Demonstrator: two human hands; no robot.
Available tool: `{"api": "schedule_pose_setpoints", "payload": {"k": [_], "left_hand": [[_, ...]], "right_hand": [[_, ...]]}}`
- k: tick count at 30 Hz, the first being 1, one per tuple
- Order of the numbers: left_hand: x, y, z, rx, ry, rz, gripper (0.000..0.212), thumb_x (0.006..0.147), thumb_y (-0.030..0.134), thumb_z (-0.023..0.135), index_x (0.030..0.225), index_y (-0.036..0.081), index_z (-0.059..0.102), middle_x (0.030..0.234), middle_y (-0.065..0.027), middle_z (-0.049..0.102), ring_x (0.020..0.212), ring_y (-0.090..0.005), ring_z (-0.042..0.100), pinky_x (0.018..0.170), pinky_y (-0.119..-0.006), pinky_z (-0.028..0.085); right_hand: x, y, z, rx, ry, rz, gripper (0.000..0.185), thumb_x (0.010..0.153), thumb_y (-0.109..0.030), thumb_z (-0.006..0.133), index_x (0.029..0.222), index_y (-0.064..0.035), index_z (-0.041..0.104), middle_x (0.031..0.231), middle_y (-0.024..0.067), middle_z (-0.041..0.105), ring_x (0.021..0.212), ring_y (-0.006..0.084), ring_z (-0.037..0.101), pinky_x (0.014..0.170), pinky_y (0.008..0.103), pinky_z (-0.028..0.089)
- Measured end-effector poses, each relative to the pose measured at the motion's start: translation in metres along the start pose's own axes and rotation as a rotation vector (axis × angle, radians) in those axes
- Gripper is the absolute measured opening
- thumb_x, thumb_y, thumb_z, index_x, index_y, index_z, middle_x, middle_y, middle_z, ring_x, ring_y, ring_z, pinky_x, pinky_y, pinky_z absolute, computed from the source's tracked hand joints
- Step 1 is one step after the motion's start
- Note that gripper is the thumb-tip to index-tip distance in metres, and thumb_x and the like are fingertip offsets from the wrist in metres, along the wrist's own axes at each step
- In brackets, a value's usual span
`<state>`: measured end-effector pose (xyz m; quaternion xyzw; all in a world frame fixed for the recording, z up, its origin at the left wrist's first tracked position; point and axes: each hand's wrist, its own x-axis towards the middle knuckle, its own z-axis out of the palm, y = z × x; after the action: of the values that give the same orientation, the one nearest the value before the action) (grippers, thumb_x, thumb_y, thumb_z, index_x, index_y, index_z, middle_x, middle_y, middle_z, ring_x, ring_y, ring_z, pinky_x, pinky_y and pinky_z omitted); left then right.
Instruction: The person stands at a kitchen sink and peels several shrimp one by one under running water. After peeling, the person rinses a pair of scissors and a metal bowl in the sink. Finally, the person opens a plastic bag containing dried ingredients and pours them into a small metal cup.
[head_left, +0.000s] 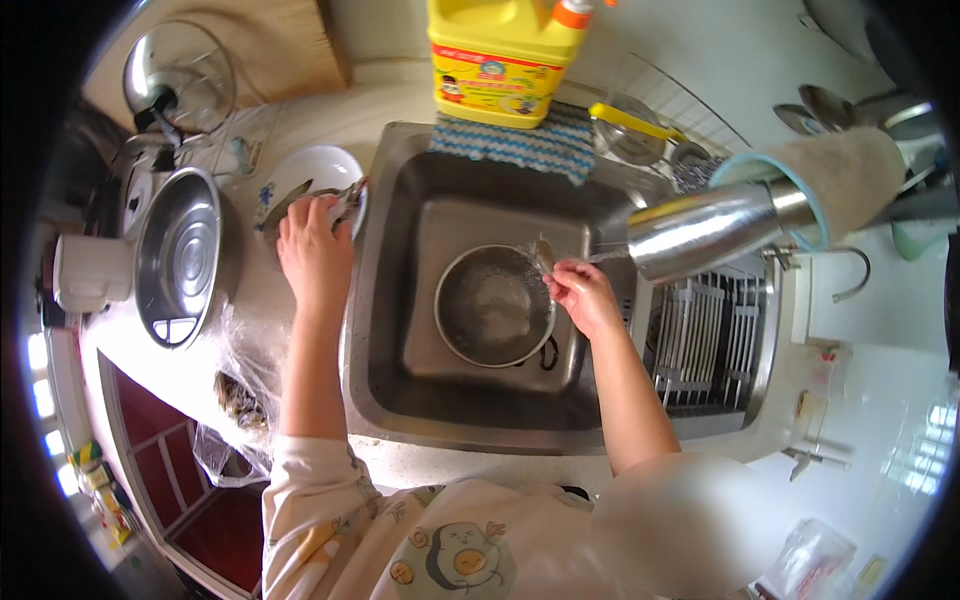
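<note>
My left hand (315, 244) is at the near rim of a white bowl (319, 163) with blue flowers, left of the sink. Its fingers curl over greyish-brown pieces that look like shrimp (349, 202); whether they grip one is hidden. My right hand (581, 292) pinches a small brownish piece (544, 253), possibly a shrimp, between thumb and fingertips. Water runs onto it from a wide metal spout (705, 231) at the right. Beneath it, a round metal pot (495, 330) holding water stands in the stainless steel sink (405, 409).
A yellow detergent jug (499, 82) stands on a striped cloth (517, 142) behind the sink. At left are a steel basin (180, 262), a glass lid (180, 75) and a clear plastic bag (247, 360) with dark contents. A drying rack (705, 337) lies right of the basin.
</note>
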<state>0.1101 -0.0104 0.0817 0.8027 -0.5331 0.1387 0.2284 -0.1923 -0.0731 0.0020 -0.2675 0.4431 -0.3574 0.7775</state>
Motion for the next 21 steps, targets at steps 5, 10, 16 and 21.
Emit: {"api": "schedule_pose_setpoints", "payload": {"k": [5, 10, 16, 21], "left_hand": [[-0.03, 0.106, 0.013, -0.948, -0.528, 0.113, 0.04, 0.072, 0.015, 0.06, 0.108, 0.004, 0.047, 0.101, -0.0163, 0.051, 0.096, -0.0315, 0.048, 0.083, -0.034, 0.038], [-0.042, 0.149, 0.038, -1.458, -1.076, -0.061, 0.031, 0.082, 0.019, 0.05, 0.107, 0.001, 0.049, 0.09, -0.0097, 0.056, 0.084, -0.0176, 0.052, 0.077, -0.027, 0.04], [-0.049, 0.17, 0.035, -1.4, -0.866, -0.178, 0.027, 0.079, 0.01, 0.053, 0.103, -0.001, 0.05, 0.085, -0.0085, 0.059, 0.073, -0.0106, 0.054, 0.066, -0.022, 0.043], [-0.05, 0.168, 0.031, -1.468, -0.771, -0.382, 0.02, 0.073, 0.003, 0.058, 0.093, -0.002, 0.054, 0.084, -0.0104, 0.059, 0.075, -0.0105, 0.055, 0.066, -0.022, 0.044]], "right_hand": [[-0.029, -0.044, 0.019, 0.161, -0.127, 0.032, 0.012, 0.072, -0.005, 0.053, 0.084, -0.0024, 0.052, 0.066, 0.009, 0.051, 0.055, 0.0146, 0.047, 0.051, 0.0239, 0.036], [-0.039, -0.06, 0.01, 0.328, -0.305, 0.039, 0.011, 0.074, -0.008, 0.054, 0.082, -0.0019, 0.05, 0.066, 0.0063, 0.05, 0.05, 0.0118, 0.041, 0.048, 0.023, 0.032], [-0.037, -0.052, 0.019, 0.377, -0.069, -0.108, 0.013, 0.078, -0.02, 0.053, 0.074, -0.0073, 0.049, 0.062, 0.0002, 0.047, 0.05, 0.0094, 0.039, 0.047, 0.0226, 0.03], [-0.029, -0.045, 0.013, 0.391, -0.035, -0.124, 0.014, 0.076, -0.02, 0.053, 0.069, -0.0089, 0.049, 0.057, -0.0013, 0.045, 0.047, 0.0083, 0.039, 0.044, 0.0214, 0.029]]}}
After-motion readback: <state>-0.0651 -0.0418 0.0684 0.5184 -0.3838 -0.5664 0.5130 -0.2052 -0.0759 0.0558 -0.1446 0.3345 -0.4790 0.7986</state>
